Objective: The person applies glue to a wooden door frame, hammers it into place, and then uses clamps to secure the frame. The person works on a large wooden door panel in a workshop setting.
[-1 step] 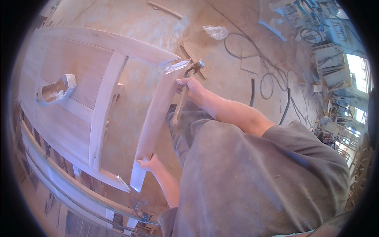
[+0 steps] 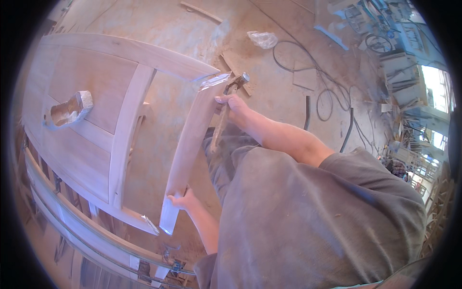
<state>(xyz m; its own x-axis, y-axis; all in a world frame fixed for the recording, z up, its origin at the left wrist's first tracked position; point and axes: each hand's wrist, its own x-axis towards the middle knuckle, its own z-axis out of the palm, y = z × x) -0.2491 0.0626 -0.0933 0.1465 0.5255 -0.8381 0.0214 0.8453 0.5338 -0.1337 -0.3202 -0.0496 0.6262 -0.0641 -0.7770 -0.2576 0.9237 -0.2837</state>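
Your left hand [image 2: 181, 199] grips the pale wooden rail [image 2: 188, 139] toward its near end, thumb on top, while your right hand [image 2: 231, 105] closes round the hammer [image 2: 219, 129] with its thumb against the rail's far part. You have that rail just right of the panelled wooden frame's [image 2: 127, 127] open end; whether their far ends touch, you cannot tell. Left on the frame sits an open container [image 2: 87, 102].

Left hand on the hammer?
No, the left hand grips one end of the pale board; the hammer is at the right hand.
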